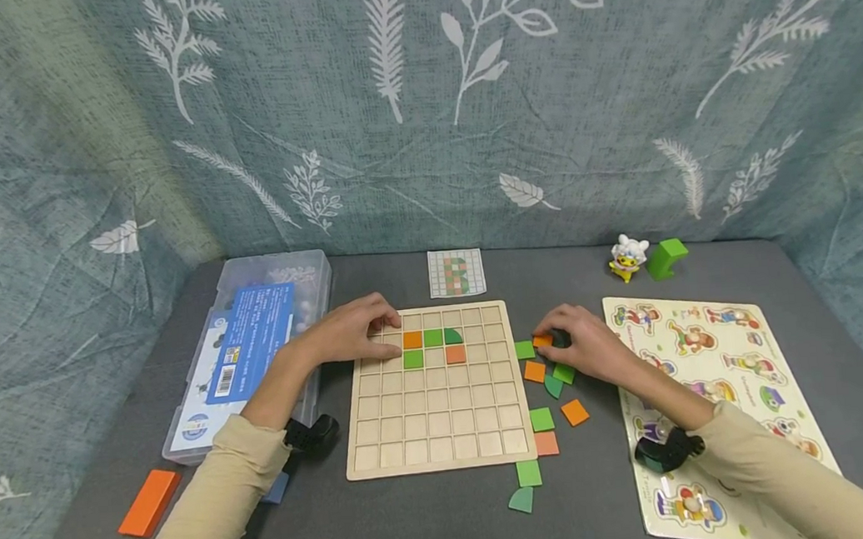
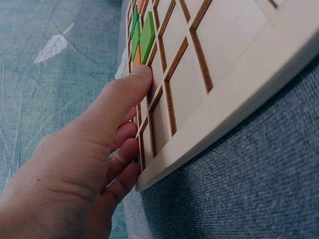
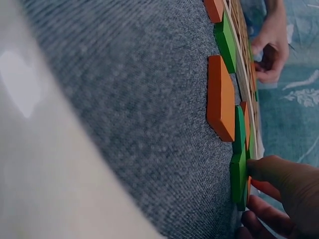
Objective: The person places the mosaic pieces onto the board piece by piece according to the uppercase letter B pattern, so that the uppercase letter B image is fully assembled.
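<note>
Resting curled on the wooden grid board (image 1: 436,436), the left hand (image 1: 356,331) holds nothing — the right hand (image 1: 583,346) pinches an orange tile (image 1: 542,341).

Orange & green tiles (image 1: 535,371), grey tabletop (image 1: 605,491)

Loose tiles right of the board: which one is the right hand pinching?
The orange tile at the pile's top, under the right hand; the others lie untouched below.

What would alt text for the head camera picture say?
A person's left hand rests on a wooden grid board holding five orange and green tiles, while the right hand pinches an orange tile among loose tiles beside it.
</note>
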### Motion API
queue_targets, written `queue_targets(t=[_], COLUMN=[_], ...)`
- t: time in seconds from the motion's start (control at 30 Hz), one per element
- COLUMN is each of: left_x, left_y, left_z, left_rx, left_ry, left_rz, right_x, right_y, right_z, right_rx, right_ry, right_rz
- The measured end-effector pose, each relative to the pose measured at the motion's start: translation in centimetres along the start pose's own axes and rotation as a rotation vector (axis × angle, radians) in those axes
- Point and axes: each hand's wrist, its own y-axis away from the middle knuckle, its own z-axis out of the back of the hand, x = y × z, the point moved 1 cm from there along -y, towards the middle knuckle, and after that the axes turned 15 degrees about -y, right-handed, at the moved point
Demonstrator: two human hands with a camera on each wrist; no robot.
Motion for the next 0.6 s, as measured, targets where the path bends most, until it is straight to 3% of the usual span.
queue_targets(t=[0.37,0.6], left_x=[-0.02,-0.08], left_y=[0.0,-0.03], left_z=[-0.02,0.06], left_rx=[0.0,0.001], left_ry=[0.005,0.005], left_rz=[-0.006,-0.008], right_x=[0.36,0.81], right_y=[-0.17,-0.71], right_z=[0.15,0.28], right_rx=[0.027,0.007], right_ry=[0.026,-0.001], right_rz=[-0.012,0.029])
